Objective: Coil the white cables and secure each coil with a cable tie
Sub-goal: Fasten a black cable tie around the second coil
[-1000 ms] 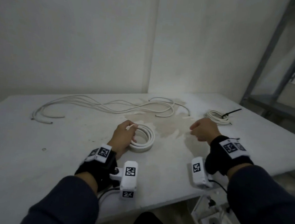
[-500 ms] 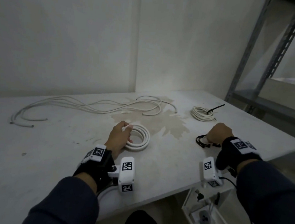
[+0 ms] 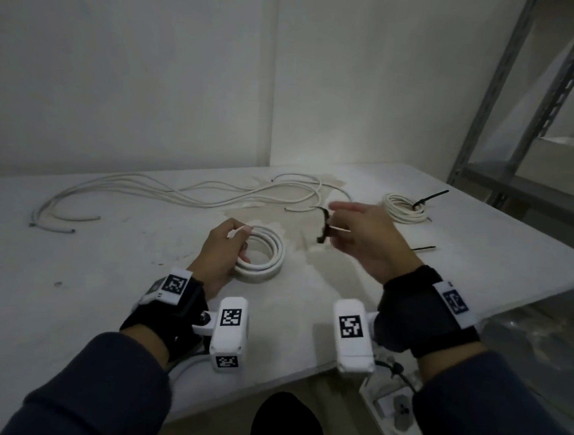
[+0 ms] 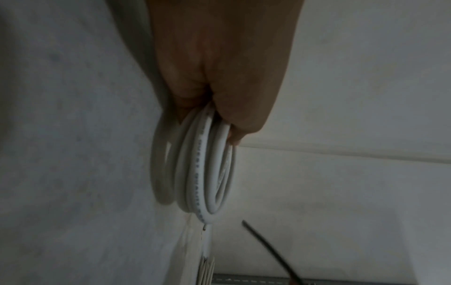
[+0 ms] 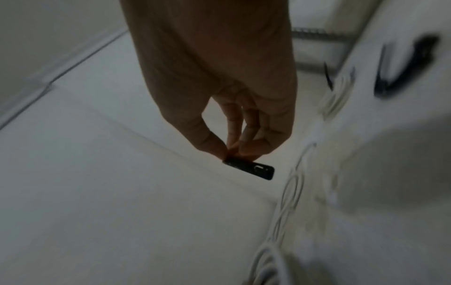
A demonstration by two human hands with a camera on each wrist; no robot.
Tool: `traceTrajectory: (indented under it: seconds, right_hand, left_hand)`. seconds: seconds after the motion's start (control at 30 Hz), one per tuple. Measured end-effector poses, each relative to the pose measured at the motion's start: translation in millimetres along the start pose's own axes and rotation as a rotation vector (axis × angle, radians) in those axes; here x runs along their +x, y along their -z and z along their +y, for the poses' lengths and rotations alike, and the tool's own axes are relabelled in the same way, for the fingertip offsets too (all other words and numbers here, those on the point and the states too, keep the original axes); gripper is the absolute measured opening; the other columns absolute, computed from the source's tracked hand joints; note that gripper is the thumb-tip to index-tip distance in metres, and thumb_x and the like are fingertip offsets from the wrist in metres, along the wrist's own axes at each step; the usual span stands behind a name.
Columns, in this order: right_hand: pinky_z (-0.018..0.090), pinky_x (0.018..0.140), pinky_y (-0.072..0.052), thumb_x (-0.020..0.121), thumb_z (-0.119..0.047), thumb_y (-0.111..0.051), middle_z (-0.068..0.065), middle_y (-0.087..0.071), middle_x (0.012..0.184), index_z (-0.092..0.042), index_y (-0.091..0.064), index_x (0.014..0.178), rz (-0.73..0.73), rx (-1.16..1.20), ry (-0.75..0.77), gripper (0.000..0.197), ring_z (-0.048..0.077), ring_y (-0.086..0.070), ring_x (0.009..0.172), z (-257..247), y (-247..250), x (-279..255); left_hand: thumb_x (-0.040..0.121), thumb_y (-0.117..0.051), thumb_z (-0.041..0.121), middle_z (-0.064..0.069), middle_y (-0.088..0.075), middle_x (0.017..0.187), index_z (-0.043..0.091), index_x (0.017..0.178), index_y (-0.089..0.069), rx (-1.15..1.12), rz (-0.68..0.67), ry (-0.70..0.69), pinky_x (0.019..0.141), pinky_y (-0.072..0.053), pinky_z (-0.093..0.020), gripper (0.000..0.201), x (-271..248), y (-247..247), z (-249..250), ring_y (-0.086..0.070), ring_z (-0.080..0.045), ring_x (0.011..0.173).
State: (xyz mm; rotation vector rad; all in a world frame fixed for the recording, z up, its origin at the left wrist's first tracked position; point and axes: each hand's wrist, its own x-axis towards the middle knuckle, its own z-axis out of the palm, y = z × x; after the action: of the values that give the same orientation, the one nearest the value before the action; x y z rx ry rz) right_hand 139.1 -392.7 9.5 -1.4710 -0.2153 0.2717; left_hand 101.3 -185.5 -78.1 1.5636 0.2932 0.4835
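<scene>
A coil of thick white cable point(image 3: 265, 257) point(image 4: 202, 173) lies on the white table point(image 3: 102, 271), and my left hand point(image 3: 222, 251) point(image 4: 219, 81) grips its near-left side with the fingers curled round the strands. To its right my right hand point(image 3: 356, 236) point(image 5: 219, 96) hovers above the table and pinches a black cable tie point(image 3: 324, 225) point(image 5: 251, 169) by its head end. Several loose white cables point(image 3: 184, 192) sprawl across the back of the table. A smaller white coil point(image 3: 403, 209) bound by a black tie point(image 3: 429, 197) rests at the back right.
Another black cable tie point(image 3: 424, 248) lies on the table right of my right hand. A grey metal shelf rack point(image 3: 525, 133) stands past the table's right edge. A brownish stain point(image 3: 298, 225) marks the table's middle. A white object point(image 3: 397, 408) sits on the floor below the front edge.
My right hand went to the black ties near the right edge, took one, and has brought it up and left toward the coil. The left hand kept its grip on the coil.
</scene>
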Motion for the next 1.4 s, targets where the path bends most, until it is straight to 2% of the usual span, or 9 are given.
traceTrajectory:
  seconds: [0.1, 0.27, 0.53, 0.73, 0.83, 1.07, 1.2, 1.3, 1.4]
  right_hand:
    - [0.02, 0.054, -0.048, 0.088, 0.007, -0.05, 0.008, -0.06, 0.069, -0.003, -0.063, 0.085, -0.167, 0.298, -0.152, 0.017, 0.016, -0.058, 0.06, 8.2, -45.0, -4.1]
    - [0.022, 0.054, -0.048, 0.089, 0.003, -0.051, 0.009, -0.056, 0.068, -0.004, -0.058, 0.083, -0.248, 0.4, -0.228, 0.012, 0.015, -0.059, 0.053, 24.0, -111.0, 1.8]
    - [0.018, 0.055, -0.049, 0.087, 0.006, -0.049, 0.006, -0.061, 0.07, -0.007, -0.066, 0.087, -0.437, 0.141, -0.114, 0.022, 0.016, -0.066, 0.065, 33.9, -170.1, 29.2]
    - [0.017, 0.053, -0.051, 0.088, -0.003, -0.061, 0.007, -0.07, 0.075, -0.007, -0.069, 0.083, -0.489, 0.03, -0.048, 0.01, 0.023, -0.066, 0.072, 45.2, -174.0, 50.1]
    - [0.017, 0.051, -0.05, 0.086, 0.0, -0.063, 0.01, -0.071, 0.081, -0.01, -0.067, 0.093, -0.494, 0.036, 0.008, 0.013, 0.028, -0.068, 0.074, 47.3, -174.5, 52.8]
    - [0.023, 0.055, -0.054, 0.076, 0.009, -0.071, 0.014, -0.067, 0.098, -0.021, -0.043, 0.132, -0.49, -0.044, 0.04, 0.069, 0.021, -0.07, 0.068, 54.4, -171.8, 50.3]
    - [0.025, 0.059, -0.055, 0.073, 0.01, -0.074, 0.017, -0.07, 0.097, -0.023, -0.028, 0.142, -0.502, -0.025, 0.016, 0.09, 0.025, -0.072, 0.077, 56.5, -170.4, 48.7]
    - [0.023, 0.058, -0.054, 0.07, 0.009, -0.076, 0.013, -0.072, 0.092, -0.015, -0.035, 0.141, -0.503, -0.014, 0.014, 0.086, 0.021, -0.072, 0.074, 56.1, -169.6, 48.3]
    - [0.023, 0.057, -0.054, 0.073, 0.007, -0.075, 0.01, -0.073, 0.084, -0.02, -0.044, 0.133, -0.511, -0.058, 0.051, 0.073, 0.02, -0.071, 0.071, 56.6, -169.7, 48.1]
  left_hand:
    - [0.098, -0.049, 0.021, -0.004, -0.05, 0.065, 0.008, 0.083, -0.056, 0.2, -0.003, -0.111, 0.055, -0.043, -0.027, 0.02, -6.5, 31.6, 11.0, -0.047, -0.009, 0.043]
    - [0.097, -0.052, 0.022, -0.004, -0.052, 0.064, 0.01, 0.084, -0.058, 0.353, -0.021, -0.152, 0.061, -0.046, -0.035, 0.019, -15.0, 86.5, 20.9, -0.048, -0.009, 0.043]
    - [0.098, -0.049, 0.014, -0.006, -0.046, 0.064, 0.006, 0.085, -0.055, 0.156, 0.03, -0.069, 0.045, -0.042, -0.022, 0.016, -11.6, 122.4, 7.0, -0.04, -0.007, 0.045]
    - [0.098, -0.05, 0.016, -0.004, -0.046, 0.064, 0.009, 0.085, -0.057, 0.144, 0.009, -0.06, 0.048, -0.042, -0.023, 0.017, -2.9, 126.4, 1.8, -0.04, -0.008, 0.048]
    - [0.097, -0.052, 0.019, -0.003, -0.049, 0.063, 0.012, 0.081, -0.059, 0.169, 0.014, -0.078, 0.049, -0.042, -0.025, 0.02, 1.5, 127.5, -1.0, -0.043, -0.01, 0.049]
    - [0.099, -0.047, 0.019, -0.017, -0.068, 0.089, 0.009, 0.086, -0.058, 0.231, 0.022, -0.089, 0.05, -0.043, -0.024, 0.019, -0.7, 127.5, -0.4, -0.047, -0.01, 0.049]
    - [0.099, -0.046, 0.025, -0.014, -0.066, 0.082, 0.011, 0.091, -0.058, 0.292, 0.019, -0.1, 0.058, -0.044, -0.032, 0.019, -2.4, 127.1, 0.0, -0.05, -0.012, 0.049]
    - [0.099, -0.045, 0.028, -0.013, -0.065, 0.084, 0.015, 0.102, -0.057, 0.314, 0.024, -0.088, 0.057, -0.044, -0.03, 0.018, -3.3, 125.9, 0.6, -0.051, -0.01, 0.047]
    - [0.099, -0.046, 0.029, -0.005, -0.06, 0.074, 0.019, 0.119, -0.049, 0.308, 0.05, -0.037, 0.051, -0.044, -0.024, 0.023, -2.7, 125.4, 1.9, -0.051, -0.007, 0.043]
